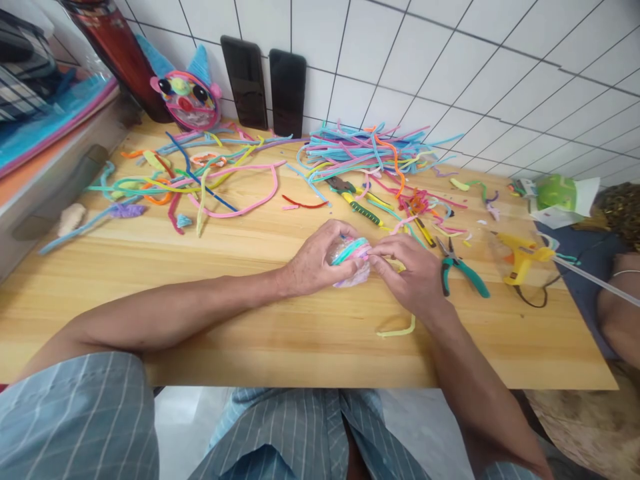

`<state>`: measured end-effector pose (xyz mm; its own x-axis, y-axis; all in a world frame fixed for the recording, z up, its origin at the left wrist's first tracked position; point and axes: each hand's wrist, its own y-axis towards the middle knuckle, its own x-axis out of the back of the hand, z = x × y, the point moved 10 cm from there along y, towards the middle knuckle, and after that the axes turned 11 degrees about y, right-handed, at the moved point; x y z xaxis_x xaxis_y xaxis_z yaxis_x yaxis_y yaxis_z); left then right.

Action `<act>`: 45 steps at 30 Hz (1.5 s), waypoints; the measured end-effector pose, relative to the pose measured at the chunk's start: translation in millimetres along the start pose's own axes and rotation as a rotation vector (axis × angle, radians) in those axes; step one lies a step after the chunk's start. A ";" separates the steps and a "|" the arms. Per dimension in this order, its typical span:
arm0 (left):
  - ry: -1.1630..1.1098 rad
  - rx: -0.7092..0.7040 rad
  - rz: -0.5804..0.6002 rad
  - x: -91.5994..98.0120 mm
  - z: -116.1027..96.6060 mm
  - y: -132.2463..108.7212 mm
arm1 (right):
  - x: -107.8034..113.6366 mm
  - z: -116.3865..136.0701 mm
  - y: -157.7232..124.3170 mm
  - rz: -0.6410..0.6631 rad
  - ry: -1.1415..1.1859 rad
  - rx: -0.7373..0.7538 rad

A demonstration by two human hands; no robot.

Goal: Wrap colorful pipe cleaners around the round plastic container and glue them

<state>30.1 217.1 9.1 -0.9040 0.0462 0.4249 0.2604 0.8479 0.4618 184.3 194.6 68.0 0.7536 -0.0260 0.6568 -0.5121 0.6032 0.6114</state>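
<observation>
My left hand [320,261] curls round a small clear-plastic craft piece [349,251] wrapped in turquoise, pink and lilac pipe cleaners. At the right side of that piece, my right hand [407,267] pinches thumb and fingers on a pink pipe cleaner; its end is hidden by the fingertips. A pale yellow pipe cleaner [400,332] lies bent on the table below my right wrist. Just right of the right hand are teal-handled pliers [463,270] with their jaws pointing away from me.
Pipe cleaners [350,150] are heaped along the wall, with more scattered left. Green-and-yellow pliers [353,200] and a yellow cutter knife [425,230] lie beyond my hands. A yellow glue gun [525,257] is at right, near another person's arm [620,300]. Two phones [287,93] lean beside a finished pipe-cleaner head [187,97].
</observation>
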 end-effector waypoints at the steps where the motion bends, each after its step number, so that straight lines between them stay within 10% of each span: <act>1: -0.013 0.016 -0.001 0.1 1.4 -0.6 | -0.1 -1.5 0.8 -0.007 0.033 -0.020; 45: -0.080 0.124 0.145 -5.8 12.0 10.0 | 1.2 5.1 -2.4 -0.045 -0.024 0.045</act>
<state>33.9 231.7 1.9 -0.8854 0.2101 0.4147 0.3505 0.8877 0.2986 184.3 189.1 69.6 0.7664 -0.0716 0.6383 -0.4965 0.5644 0.6595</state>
